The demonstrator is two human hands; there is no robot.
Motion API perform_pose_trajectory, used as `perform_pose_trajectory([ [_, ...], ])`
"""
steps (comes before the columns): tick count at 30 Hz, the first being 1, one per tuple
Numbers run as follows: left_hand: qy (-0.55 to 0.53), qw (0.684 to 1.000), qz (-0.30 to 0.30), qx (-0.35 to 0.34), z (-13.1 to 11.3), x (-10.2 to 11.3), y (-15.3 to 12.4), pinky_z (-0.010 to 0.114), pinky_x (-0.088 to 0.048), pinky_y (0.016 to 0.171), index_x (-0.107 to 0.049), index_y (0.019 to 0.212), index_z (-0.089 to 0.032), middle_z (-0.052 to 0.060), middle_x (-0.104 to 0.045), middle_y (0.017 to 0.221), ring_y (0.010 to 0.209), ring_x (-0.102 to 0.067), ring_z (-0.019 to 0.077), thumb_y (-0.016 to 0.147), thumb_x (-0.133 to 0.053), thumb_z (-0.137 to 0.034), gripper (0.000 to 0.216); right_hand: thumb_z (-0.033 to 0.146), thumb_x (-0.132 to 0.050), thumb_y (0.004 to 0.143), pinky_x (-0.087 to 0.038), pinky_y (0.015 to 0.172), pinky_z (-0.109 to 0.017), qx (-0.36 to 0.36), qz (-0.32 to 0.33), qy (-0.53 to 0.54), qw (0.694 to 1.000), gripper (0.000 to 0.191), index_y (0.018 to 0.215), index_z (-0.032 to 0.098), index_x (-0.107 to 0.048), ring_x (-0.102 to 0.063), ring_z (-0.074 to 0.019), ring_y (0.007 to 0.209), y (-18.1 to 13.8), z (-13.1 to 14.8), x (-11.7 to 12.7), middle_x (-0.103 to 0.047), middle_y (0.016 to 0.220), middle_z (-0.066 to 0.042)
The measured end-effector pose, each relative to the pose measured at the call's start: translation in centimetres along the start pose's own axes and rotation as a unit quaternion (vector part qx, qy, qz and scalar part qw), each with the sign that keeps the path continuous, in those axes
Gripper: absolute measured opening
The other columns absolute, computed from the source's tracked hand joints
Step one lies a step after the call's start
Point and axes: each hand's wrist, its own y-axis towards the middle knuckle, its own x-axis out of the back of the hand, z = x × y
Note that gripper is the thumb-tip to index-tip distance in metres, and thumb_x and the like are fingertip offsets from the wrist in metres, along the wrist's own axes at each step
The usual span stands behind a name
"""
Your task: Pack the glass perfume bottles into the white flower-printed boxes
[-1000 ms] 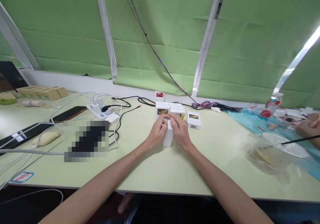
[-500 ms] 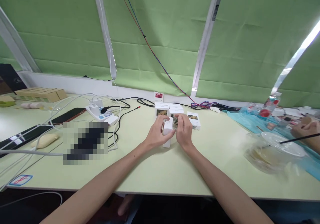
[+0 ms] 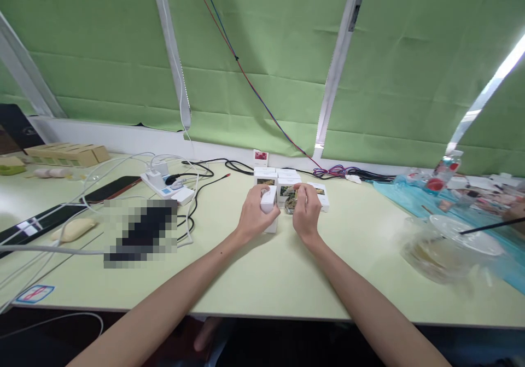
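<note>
My left hand (image 3: pixel 253 214) is wrapped around a small white box (image 3: pixel 268 203) standing upright on the pale green table (image 3: pixel 254 279). Just to its right, my right hand (image 3: pixel 307 209) pinches a small clear item with yellowish contents (image 3: pixel 291 201), held beside the box. Directly behind both hands sit several small white boxes with picture labels (image 3: pixel 266 176). A further small box with a red picture (image 3: pixel 261 157) stands near the wall.
A white power strip (image 3: pixel 168 187) with tangled cables lies left of the boxes, beside phones (image 3: pixel 110 187) and a pixelated patch. At the right are a clear plastic bowl (image 3: pixel 447 246), a blue cloth (image 3: pixel 406 197), a bottle (image 3: pixel 445 170) and another person's hand (image 3: pixel 517 209).
My hands have drawn apart. The right hand has pulled the small clear item out of the white box, which the left hand has lifted slightly and moved a little to the left.
</note>
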Motion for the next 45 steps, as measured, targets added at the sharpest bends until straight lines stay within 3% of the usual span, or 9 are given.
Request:
perform_pose_trajectory([
  [15,-0.002,1.0,0.025,0.013,2.0,0.8,1.2,0.037,-0.05,0.096,-0.049,0.121,-0.023,0.008,-0.066,0.125,0.111,-0.065,0.0228,0.091,-0.058,-0.037,0.034,0.033,-0.033,0.101,-0.044,0.084,-0.035,-0.02,-0.009,-0.019,1.0,0.031,0.086,0.022,-0.058,-0.058,-0.021,0.089,0.6,-0.8,0.3,-0.065,0.09,-0.006],
  [22,0.026,0.998,0.057,-0.013,2.8,1.5,1.7,0.037,-0.051,0.095,-0.054,0.118,-0.021,0.009,-0.068,0.121,0.106,-0.065,0.023,0.092,-0.06,-0.038,0.032,0.032,-0.034,0.1,-0.044,0.083,-0.035,-0.016,-0.02,-0.029,0.999,0.03,0.084,0.022,-0.058,-0.059,-0.0213,0.088,1.0,-1.0,0.5,-0.066,0.088,-0.007],
  [27,0.069,0.993,0.071,-0.071,3.2,2.2,2.1,0.039,-0.05,0.098,-0.051,0.124,-0.021,0.01,-0.063,0.123,0.114,-0.061,0.0256,0.088,-0.065,-0.042,0.044,0.032,-0.04,0.096,-0.045,0.083,-0.035,-0.013,-0.028,-0.046,0.998,0.025,0.087,0.021,-0.06,-0.059,-0.0212,0.087,1.5,-1.7,0.7,-0.068,0.091,-0.007],
  [29,0.117,0.987,0.074,-0.075,3.0,2.5,2.1,0.039,-0.052,0.093,-0.05,0.126,-0.022,0.01,-0.06,0.126,0.115,-0.061,0.0277,0.085,-0.068,-0.046,0.05,0.031,-0.041,0.095,-0.045,0.083,-0.036,-0.015,-0.029,-0.053,0.998,0.023,0.088,0.021,-0.06,-0.059,-0.021,0.085,1.7,-2.2,0.8,-0.068,0.09,-0.007],
  [34,0.197,0.974,0.113,-0.011,2.3,3.1,2.3,0.036,-0.054,0.071,-0.05,0.13,-0.028,0.008,-0.055,0.125,0.09,-0.066,0.0254,0.076,-0.074,-0.059,0.067,0.031,-0.043,0.093,-0.046,0.08,-0.036,-0.026,-0.026,-0.062,0.997,0.021,0.089,0.02,-0.06,-0.058,-0.0213,0.084,2.2,-3.3,1.0,-0.068,0.091,-0.008],
  [38,0.203,0.969,0.141,0.012,2.3,3.2,2.5,0.036,-0.054,0.071,-0.05,0.128,-0.029,0.006,-0.054,0.121,0.088,-0.067,0.0254,0.072,-0.079,-0.051,0.067,0.031,-0.043,0.092,-0.045,0.079,-0.035,-0.035,-0.02,-0.071,0.997,0.02,0.089,0.02,-0.059,-0.058,-0.0215,0.084,2.5,-4.0,1.2,-0.068,0.091,-0.008],
  [45,0.149,0.981,0.124,0.019,2.9,2.7,2.2,0.038,-0.056,0.079,-0.05,0.13,-0.029,0.006,-0.051,0.113,0.088,-0.066,0.0246,0.078,-0.076,-0.034,0.059,0.028,-0.044,0.089,-0.044,0.081,-0.038,-0.035,-0.045,-0.119,0.991,0.015,0.083,0.022,-0.056,-0.055,-0.022,0.08,3.1,-5.1,1.7,-0.066,0.087,-0.007],
])
